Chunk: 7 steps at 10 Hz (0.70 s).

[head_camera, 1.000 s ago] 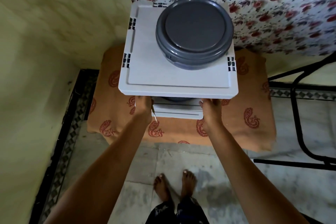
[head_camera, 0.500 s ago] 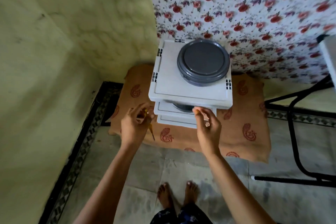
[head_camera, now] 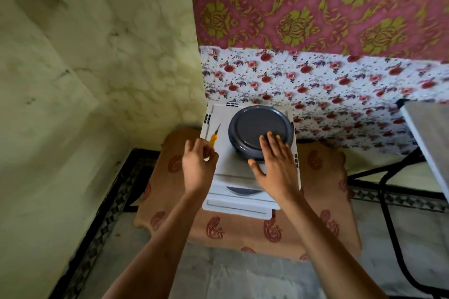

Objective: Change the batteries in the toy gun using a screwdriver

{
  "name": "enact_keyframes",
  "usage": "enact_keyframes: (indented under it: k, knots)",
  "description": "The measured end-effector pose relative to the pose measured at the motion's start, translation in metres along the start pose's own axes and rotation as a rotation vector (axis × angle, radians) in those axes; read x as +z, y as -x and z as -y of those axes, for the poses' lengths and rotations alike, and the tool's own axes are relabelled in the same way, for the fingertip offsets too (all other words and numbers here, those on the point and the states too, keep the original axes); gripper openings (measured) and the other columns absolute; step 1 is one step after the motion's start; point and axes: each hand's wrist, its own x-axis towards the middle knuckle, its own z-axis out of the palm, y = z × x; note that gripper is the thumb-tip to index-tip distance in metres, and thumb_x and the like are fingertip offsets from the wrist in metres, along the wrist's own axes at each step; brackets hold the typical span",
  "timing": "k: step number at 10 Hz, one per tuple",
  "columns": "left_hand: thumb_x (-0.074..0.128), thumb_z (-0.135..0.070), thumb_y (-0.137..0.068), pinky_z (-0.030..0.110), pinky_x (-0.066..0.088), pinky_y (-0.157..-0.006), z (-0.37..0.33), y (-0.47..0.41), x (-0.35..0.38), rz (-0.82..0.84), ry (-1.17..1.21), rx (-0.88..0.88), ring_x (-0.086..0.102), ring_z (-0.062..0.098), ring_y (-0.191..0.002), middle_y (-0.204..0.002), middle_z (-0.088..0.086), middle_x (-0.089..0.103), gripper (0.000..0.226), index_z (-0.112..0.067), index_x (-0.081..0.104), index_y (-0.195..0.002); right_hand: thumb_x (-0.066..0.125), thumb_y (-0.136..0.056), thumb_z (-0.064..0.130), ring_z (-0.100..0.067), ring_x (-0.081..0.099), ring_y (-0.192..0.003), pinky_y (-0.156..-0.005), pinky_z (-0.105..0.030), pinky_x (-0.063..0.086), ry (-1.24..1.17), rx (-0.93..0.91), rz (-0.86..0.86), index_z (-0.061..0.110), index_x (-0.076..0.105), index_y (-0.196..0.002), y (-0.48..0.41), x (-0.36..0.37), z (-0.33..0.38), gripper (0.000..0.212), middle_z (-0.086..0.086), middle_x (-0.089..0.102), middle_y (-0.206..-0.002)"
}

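The screwdriver (head_camera: 214, 137) lies on the flat top of a white drawer unit (head_camera: 224, 165), in its left part, just beside a round grey container (head_camera: 260, 126) that stands on the same top. Its long axis runs from near to far and leans a little to the right. The yellow-orange handle is at the near end, and the thin metal shaft points away to the far wall.

The left hand (head_camera: 198, 165) is at the near end of the handle with its fingers curled inward. The grip of this hand hides the end of the handle, so it cannot be told whether it pinches the tool or is only close to it.

The right hand (head_camera: 274, 165) has its grip spread. The straight fingers lie over the near rim of the grey container and the thumb points to the left.

The drawer unit stands on an orange cloth (head_camera: 315, 213) with a paisley pattern.
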Motion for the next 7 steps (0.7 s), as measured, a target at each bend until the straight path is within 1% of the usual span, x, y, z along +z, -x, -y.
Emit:
enact_keyframes:
  k: [1, 2, 3, 4, 5, 6, 7]
  knots:
    - [0.064, -0.007, -0.078, 0.036, 0.044, -0.059, 0.009, 0.0, 0.014, 0.131, -0.175, -0.045, 0.056, 0.031, -0.068, -0.091, 0.013, 0.055, 0.015, -0.008, 0.061, -0.092, 0.036, -0.086, 0.047, -0.031, 0.047, -0.128, -0.106, -0.045, 0.034, -0.006, -0.007, -0.074, 0.008, 0.052, -0.132, 0.001, 0.006, -0.003, 0.062, -0.014, 0.049, -0.139]
    - [0.059, -0.012, -0.083, 0.041, 0.045, -0.063, 0.009, -0.001, 0.018, 0.202, -0.323, -0.051, 0.06, 0.04, -0.078, -0.103, 0.014, 0.055, 0.025, -0.01, 0.06, -0.108, 0.038, -0.087, 0.045, -0.03, 0.049, -0.127, -0.106, -0.044, 0.032, -0.015, -0.017, -0.133, 0.009, 0.054, -0.13, 0.002, 0.009, -0.002, 0.058, -0.012, 0.051, -0.138]
    - [0.06, -0.014, -0.084, 0.037, 0.042, -0.061, 0.01, -0.005, 0.017, 0.204, -0.336, -0.074, 0.06, 0.038, -0.082, -0.101, 0.014, 0.057, 0.02, -0.008, 0.061, -0.103, 0.039, -0.087, 0.044, -0.029, 0.048, -0.128, -0.107, -0.042, 0.029, -0.028, -0.017, -0.157, 0.01, 0.054, -0.13, 0.003, 0.01, -0.002, 0.057, -0.012, 0.051, -0.138]
    - [0.062, -0.015, -0.083, 0.036, 0.043, -0.061, 0.012, -0.007, 0.015, 0.202, -0.327, -0.084, 0.061, 0.036, -0.082, -0.099, 0.014, 0.06, 0.018, -0.009, 0.061, -0.1, 0.038, -0.087, 0.043, -0.03, 0.048, -0.127, -0.106, -0.044, 0.028, -0.034, -0.019, -0.156, 0.009, 0.054, -0.13, 0.003, 0.009, -0.003, 0.057, -0.013, 0.051, -0.138]
    - [0.062, -0.016, -0.084, 0.036, 0.044, -0.06, 0.012, -0.007, 0.014, 0.2, -0.319, -0.08, 0.061, 0.036, -0.082, -0.098, 0.013, 0.062, 0.017, -0.01, 0.062, -0.099, 0.038, -0.086, 0.043, -0.031, 0.048, -0.128, -0.106, -0.044, 0.028, -0.036, -0.025, -0.111, 0.009, 0.053, -0.131, 0.004, 0.006, -0.002, 0.058, -0.013, 0.051, -0.138]
    - [0.06, -0.02, -0.085, 0.034, 0.046, -0.06, 0.013, -0.005, 0.013, 0.204, -0.31, -0.074, 0.062, 0.033, -0.08, -0.098, 0.012, 0.062, 0.018, -0.01, 0.062, -0.1, 0.035, -0.086, 0.045, -0.031, 0.045, -0.13, -0.108, -0.044, 0.026, -0.068, -0.053, -0.087, 0.008, 0.051, -0.133, 0.004, 0.007, -0.007, 0.061, -0.013, 0.047, -0.141]
    - [0.062, -0.024, -0.085, 0.036, 0.052, -0.064, 0.011, -0.003, 0.007, 0.195, -0.317, -0.082, 0.063, 0.028, -0.082, -0.103, 0.008, 0.063, 0.024, -0.014, 0.062, -0.107, 0.029, -0.087, 0.05, -0.026, 0.034, -0.138, -0.113, -0.037, 0.017, -0.204, -0.032, -0.037, 0.01, 0.043, -0.138, 0.007, -0.003, -0.006, 0.066, -0.01, 0.037, -0.148]
